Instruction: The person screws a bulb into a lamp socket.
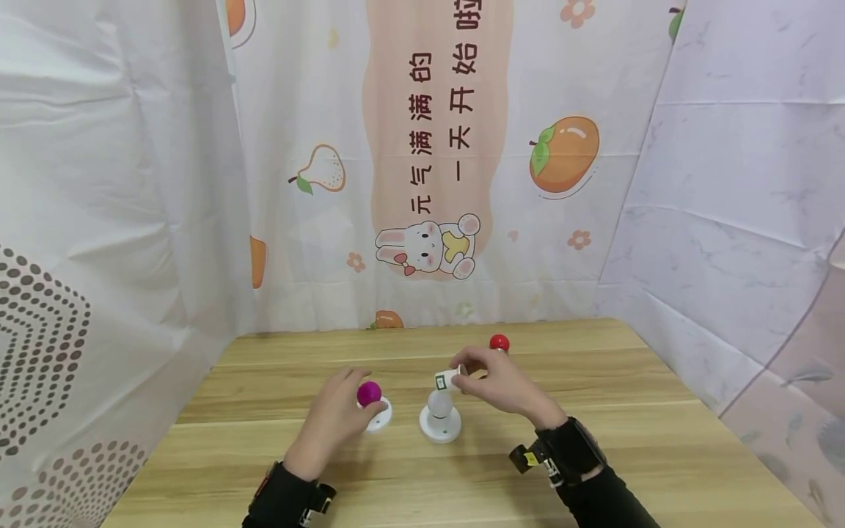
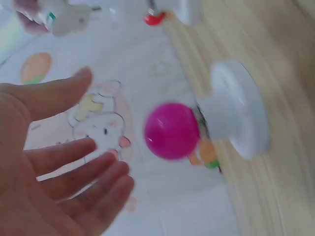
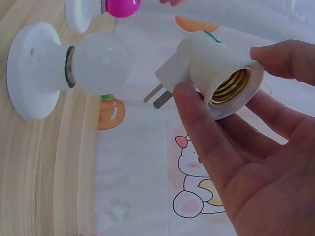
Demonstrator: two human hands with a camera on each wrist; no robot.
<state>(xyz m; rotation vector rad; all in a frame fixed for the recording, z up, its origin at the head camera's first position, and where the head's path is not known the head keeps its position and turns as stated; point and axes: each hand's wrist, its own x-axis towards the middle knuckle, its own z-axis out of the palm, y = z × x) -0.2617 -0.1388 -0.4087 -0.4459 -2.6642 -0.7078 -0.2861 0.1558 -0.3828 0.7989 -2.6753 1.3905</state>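
Observation:
My left hand point(image 1: 333, 414) hovers at a magenta bulb point(image 1: 369, 394), fingers spread. In the left wrist view a gap shows between these fingers and the magenta bulb point(image 2: 172, 131), which sits in a round white lamp base point(image 2: 248, 110). My right hand point(image 1: 502, 381) holds a white plug-in lamp socket point(image 3: 209, 71) between thumb and fingers. Its brass-threaded opening faces the palm, and two flat metal prongs stick out of its other end. Just below it in the head view, a white bulb point(image 1: 440, 404) stands upright in a second white base point(image 1: 441, 433).
Behind my right hand stands a red bulb point(image 1: 499, 342), its lower part hidden. Everything stands on a wood-grain table point(image 1: 277, 455). A printed cloth point(image 1: 304, 242) hangs along the back edge, with pale cloths at both sides.

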